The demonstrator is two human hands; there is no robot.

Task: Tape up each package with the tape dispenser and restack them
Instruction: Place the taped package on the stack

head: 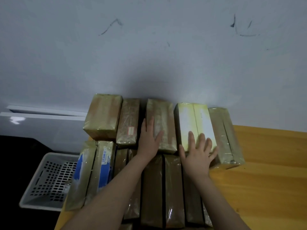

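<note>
L hand (149,140) flat, fingers together, thumb out, resting on brown pkg (162,120). R hand (197,153) flat, fingers spread, on pale yellow pkg (191,120). Both pkgs in back row by wall (149,47); front-row pkgs (152,196) under forearms. Wood table (265,171). Grey basket (49,178) lower left.

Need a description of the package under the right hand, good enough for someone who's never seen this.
Start at the orange wooden table against the grey wall; a back row of five wrapped packages runs along that wall. The pale package is second from the right, under the flat right hand. It alone is yellow-white; its neighbours are dull brown.
</note>
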